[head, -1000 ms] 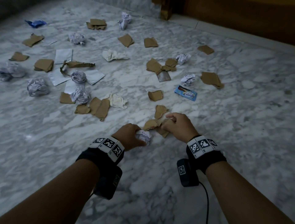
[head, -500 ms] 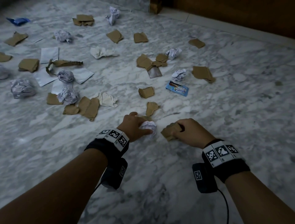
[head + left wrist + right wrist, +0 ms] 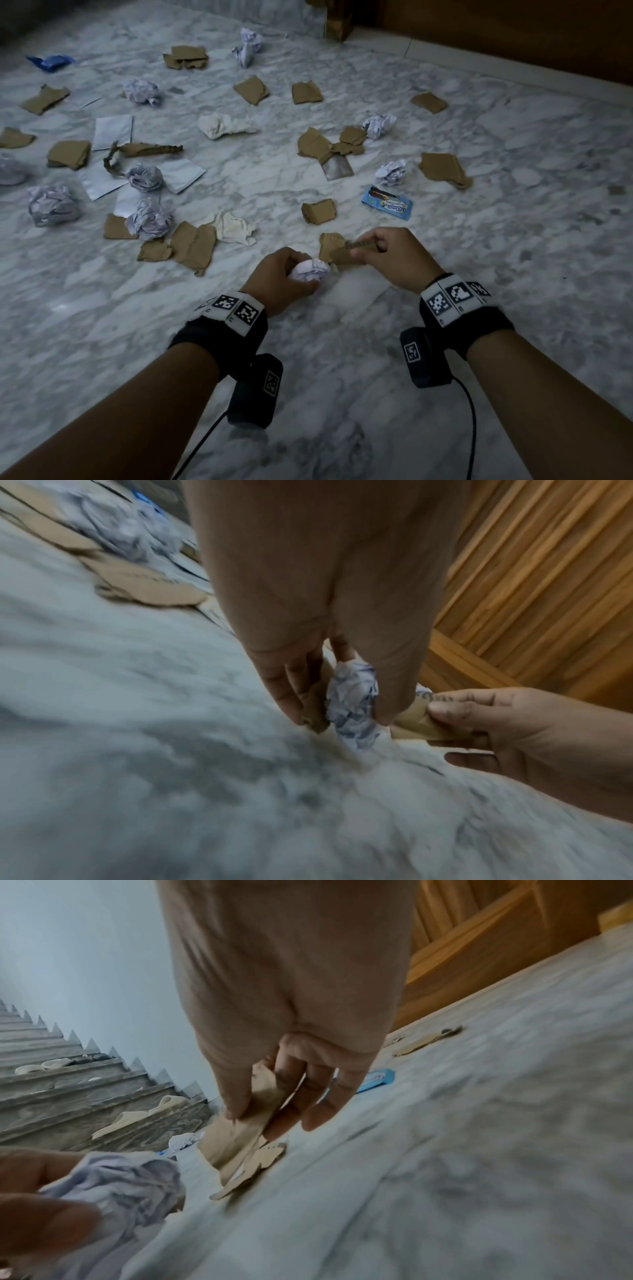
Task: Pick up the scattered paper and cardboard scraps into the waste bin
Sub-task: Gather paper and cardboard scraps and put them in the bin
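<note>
Left hand (image 3: 286,277) low over the marble floor (image 3: 513,240), fingers curled round a crumpled white paper ball (image 3: 310,270); in the left wrist view a brown scrap sits pinched in the same hand beside the ball. Right hand (image 3: 394,255) just to its right, thumb and fingers pinching a few brown cardboard scraps (image 3: 337,248), their lower edges at or near the floor, cannot tell if touching. The two hands nearly meet.

Far left: blue wrapper (image 3: 51,62) near the far edge, torn cardboard pieces, a large paper ball (image 3: 53,205) and flat white sheets (image 3: 113,132).

Centre left: a twisted cardboard strip (image 3: 144,152) lying across the sheets, two paper balls below it, then a folded cardboard piece (image 3: 193,245) touching a white crumpled tissue (image 3: 234,228).

Centre: another tissue (image 3: 222,125) farther off; a small cardboard scrap (image 3: 318,211) just beyond the hands.

Right: a cluster of cardboard (image 3: 329,144) over a silvery sheet, two small paper balls, a blue snack wrapper (image 3: 387,202), a bigger cardboard piece (image 3: 443,169).

Far right: wooden panelling (image 3: 513,31) along the floor's edge. No waste bin in view.
</note>
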